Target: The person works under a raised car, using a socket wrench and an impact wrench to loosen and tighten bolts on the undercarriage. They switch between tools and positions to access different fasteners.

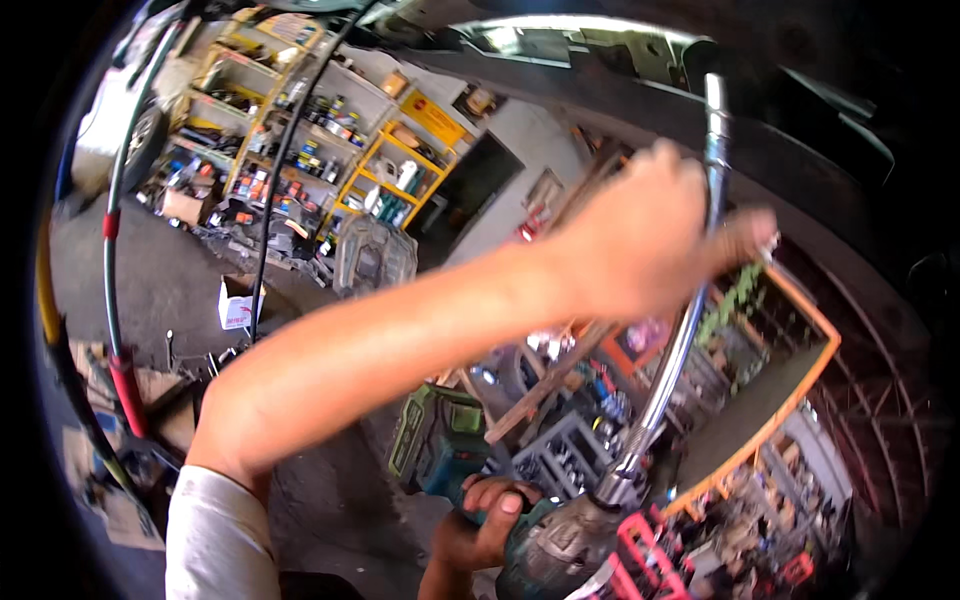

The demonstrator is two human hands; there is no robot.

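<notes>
My left hand (pixel 650 225) reaches across from the lower left, somewhat blurred, its fingers closed round a long shiny extension bar (pixel 668 372). A socket end (pixel 714 100) tops the bar, close under the dark vehicle body. At the bottom, the bar's other end fits into the nose of a teal and grey cordless impact wrench (pixel 560 548). My right hand (pixel 488 515) is wrapped round the wrench's handle, thumb uppermost. The wrench's green and black battery (pixel 437 440) sticks out beyond that hand. Fingers behind the handle are partly hidden.
Dark vehicle bodywork (pixel 620 85) spans overhead. Thin poles or hoses (pixel 112 270) rise at left. Yellow shelves (pixel 395 175) with bottles and boxes stand far back, near a small white carton (pixel 240 302) on the floor. An orange-edged cabinet (pixel 822 352) and cluttered parts (pixel 770 500) lie right.
</notes>
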